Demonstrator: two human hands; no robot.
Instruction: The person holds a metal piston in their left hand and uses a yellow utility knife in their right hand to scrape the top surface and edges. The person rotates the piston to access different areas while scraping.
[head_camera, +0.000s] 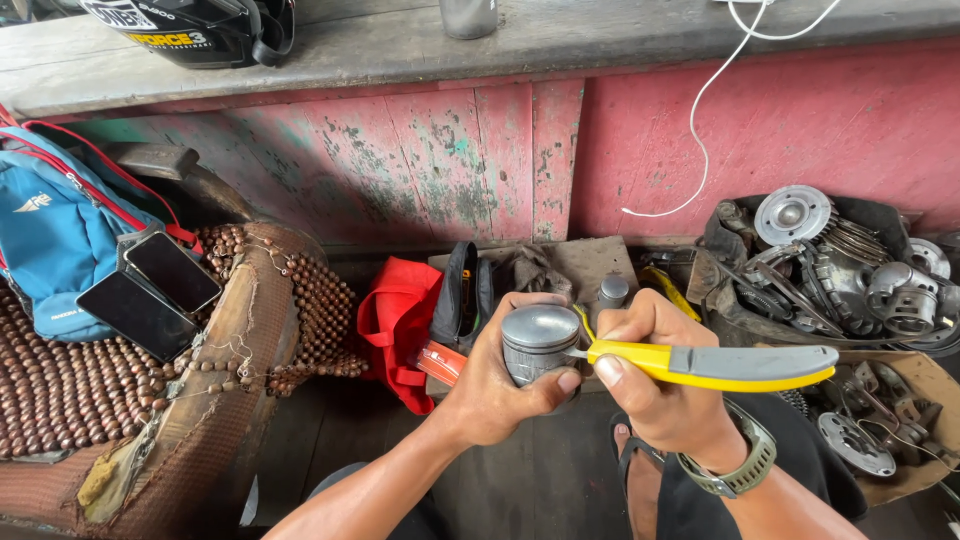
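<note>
— Grey metal is what is seen at the centre: a piston (540, 343), crown up, is gripped around its skirt by the left hand (495, 385), fingers wrapped tight, above the lap.

— And the right hand (655, 385)?

— It is closed on a yellow-handled knife (715, 365). The handle is pinched near its front, and the tip is laid against the upper side of the piston, just below the crown, about where the ring grooves lie. Whether the tip is inside a groove cannot be told.

— How far along is the work judged to be?

— The crown is seen to be fairly clean and dull grey, so that part may be judged done. The side is being worked at one spot only; the far side is hidden by the fingers, so the rest of the circumference is taken as left to do. No rings can be made out on the piston.

— What lies around?

— A crate of worn engine parts (840, 265) is set at the right, near the knife. A red bag (395, 325) is placed just behind the left hand, before a peeling red wall (780, 130). Two phones (150, 290) are laid on a beaded seat (270, 320) at the left, beside a blue backpack (50, 230). A helmet (200, 30) is kept on the bench (600, 40) above.
</note>
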